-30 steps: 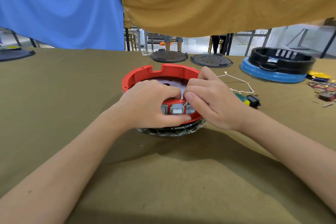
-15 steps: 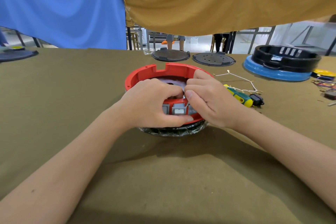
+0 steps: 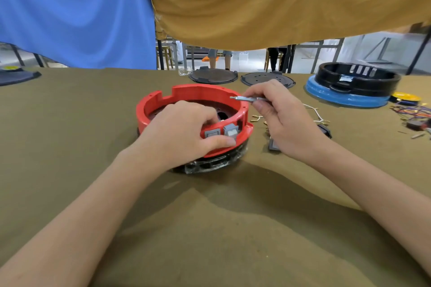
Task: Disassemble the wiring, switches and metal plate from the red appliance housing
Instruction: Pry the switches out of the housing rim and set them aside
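— Where is the red housing (image 3: pixel 186 94) now?

— In the middle of the table (image 3: pixel 70 147), on top of a dark base wrapped in clear film (image 3: pixel 210 164). The left hand (image 3: pixel 184 131) grips its near wall: fingers curled inside, thumb pressed outside just under two grey switches (image 3: pixel 221 132) which sit in the wall.

— And the right hand?

— The right hand (image 3: pixel 283 121) is just beside the housing and pinches a thin metal tool (image 3: pixel 247 99), the tip pointing over the rim. It looks like a screwdriver shaft, but the handle is hidden, so I cannot be sure.

— Anything loose?

— A grey switch (image 3: pixel 273 144) lies under the right wrist, white wires (image 3: pixel 314 114) near it. Farther right stands a black ring on a blue base (image 3: pixel 345 98), and coloured wires (image 3: pixel 412 114) lie at the edge.
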A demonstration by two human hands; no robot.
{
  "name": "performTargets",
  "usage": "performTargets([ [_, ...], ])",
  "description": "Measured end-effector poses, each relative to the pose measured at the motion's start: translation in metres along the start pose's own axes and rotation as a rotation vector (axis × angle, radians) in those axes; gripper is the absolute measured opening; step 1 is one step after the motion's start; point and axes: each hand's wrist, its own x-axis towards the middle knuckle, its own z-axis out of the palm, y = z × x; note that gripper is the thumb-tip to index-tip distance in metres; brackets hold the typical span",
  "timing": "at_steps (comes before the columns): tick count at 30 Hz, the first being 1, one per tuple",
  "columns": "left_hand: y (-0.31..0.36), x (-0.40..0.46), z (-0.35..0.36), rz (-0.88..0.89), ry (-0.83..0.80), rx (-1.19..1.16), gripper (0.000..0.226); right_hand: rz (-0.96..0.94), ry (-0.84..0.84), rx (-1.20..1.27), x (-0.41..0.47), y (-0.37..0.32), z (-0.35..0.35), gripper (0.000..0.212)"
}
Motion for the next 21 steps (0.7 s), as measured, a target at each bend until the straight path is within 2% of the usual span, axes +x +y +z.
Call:
performTargets([
  [2,0.0,0.0,0.001,-0.017,0.004,-0.017,0.041,-0.016,-0.02,-0.026,-0.003,-0.001,0.001,0.021],
  [5,-0.009,-0.002,-0.007,-0.051,-0.12,-0.174,0.024,-0.037,0.015,-0.109,-0.008,0.0,0.0,0.019],
  [8,-0.012,-0.001,-0.01,-0.084,-0.174,-0.183,0.024,-0.118,0.051,-0.113,-0.012,-0.002,-0.002,0.015],
  [13,-0.003,0.001,-0.001,-0.157,-0.003,-0.029,0.026,-0.148,0.03,-0.044,-0.016,-0.001,0.005,0.01],
  [16,0.001,0.001,0.002,-0.179,0.019,0.035,0.029,-0.144,0.026,-0.086,-0.019,-0.002,0.014,0.011],
  [21,0.001,-0.001,-0.008,-0.184,-0.04,-0.073,0.028,-0.17,0.015,-0.206,-0.021,-0.008,0.03,0.014],
])
